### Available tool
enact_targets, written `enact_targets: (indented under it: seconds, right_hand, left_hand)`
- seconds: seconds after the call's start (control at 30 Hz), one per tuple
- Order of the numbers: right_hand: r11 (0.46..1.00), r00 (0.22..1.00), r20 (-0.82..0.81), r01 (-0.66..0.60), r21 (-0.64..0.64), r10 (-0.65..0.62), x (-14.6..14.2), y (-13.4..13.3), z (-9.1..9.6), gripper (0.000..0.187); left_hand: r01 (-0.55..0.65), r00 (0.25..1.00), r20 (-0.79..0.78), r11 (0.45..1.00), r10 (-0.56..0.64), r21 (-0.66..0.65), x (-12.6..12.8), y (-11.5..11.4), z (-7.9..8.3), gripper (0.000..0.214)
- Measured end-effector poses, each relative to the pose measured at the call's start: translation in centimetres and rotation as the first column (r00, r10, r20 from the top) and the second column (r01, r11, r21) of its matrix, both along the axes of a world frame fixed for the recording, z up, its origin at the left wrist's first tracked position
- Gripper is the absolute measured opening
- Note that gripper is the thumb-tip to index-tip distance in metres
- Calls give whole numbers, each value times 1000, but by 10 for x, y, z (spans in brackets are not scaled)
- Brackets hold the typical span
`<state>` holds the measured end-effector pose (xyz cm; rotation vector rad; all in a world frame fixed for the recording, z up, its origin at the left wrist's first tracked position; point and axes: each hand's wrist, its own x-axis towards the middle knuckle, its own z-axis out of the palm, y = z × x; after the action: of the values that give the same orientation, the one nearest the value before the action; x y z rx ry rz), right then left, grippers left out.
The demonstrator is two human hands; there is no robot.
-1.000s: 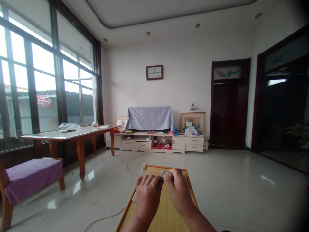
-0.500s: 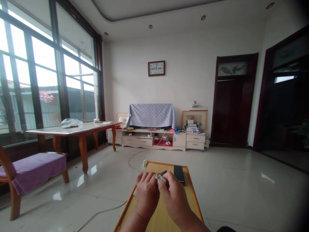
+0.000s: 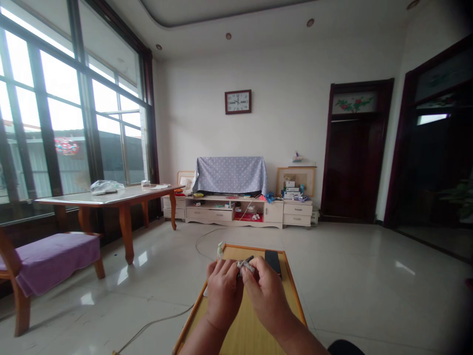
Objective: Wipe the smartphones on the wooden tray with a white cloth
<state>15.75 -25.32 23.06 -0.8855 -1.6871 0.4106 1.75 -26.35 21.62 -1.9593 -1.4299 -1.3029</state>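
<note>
My left hand (image 3: 222, 293) and my right hand (image 3: 266, 296) are held together above a small wooden table (image 3: 254, 330), fingers pinched on a small grey and dark object (image 3: 245, 265) between them. I cannot make out what the object is. A dark phone (image 3: 273, 261) lies flat on the table just beyond my right hand. A small pale bottle (image 3: 220, 250) stands at the table's far left corner, ahead of my left hand.
A long wooden dining table (image 3: 111, 197) and a purple-covered bench (image 3: 55, 256) stand at the left by the windows. A low cabinet (image 3: 240, 214) with a cloth-covered screen is at the far wall. A cable (image 3: 162, 323) runs across the tiled floor.
The view has tilted up slightly and the phone has come out from behind my right hand. Both hands stay pinched on the small object and have shifted a little.
</note>
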Motion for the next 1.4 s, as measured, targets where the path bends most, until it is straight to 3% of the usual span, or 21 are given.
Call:
enact_targets:
  seconds: [0.2,0.37,0.6,0.8,1.0,1.2,1.4]
  right_hand:
    - [992,992,-16,123,-12,-123,12,17,6,26]
    - [999,999,41,33,4,-33,3,-1,0,21]
    - [994,995,-1,104,-26,-104,11,15,8,24]
    - [1000,999,49,6,-23,-5,1,0,2,22]
    - [995,996,-1,92,-29,-93,8,16,5,25]
    - [999,999,40,4,-33,-3,0,2,-1,24]
    - [996,997,-29,74,-51,-76,7,19,4,24]
  left_hand:
    - [-8,1000,-26,1000,8,-5,4,0,4,14]
    - [-25,1000,-18,1000,24,-7,4,6,-2,17]
    - [1,1000,-14,1000,-1,-21,6,4,3,14]
    - [-12,1000,-10,1000,12,0,4,8,-2,17]
    - [15,1000,-20,1000,-16,-24,3,5,2,15]
    - [23,1000,8,1000,-22,-17,1,9,-6,18]
    - [46,999,10,998,-46,-39,0,6,-1,15]
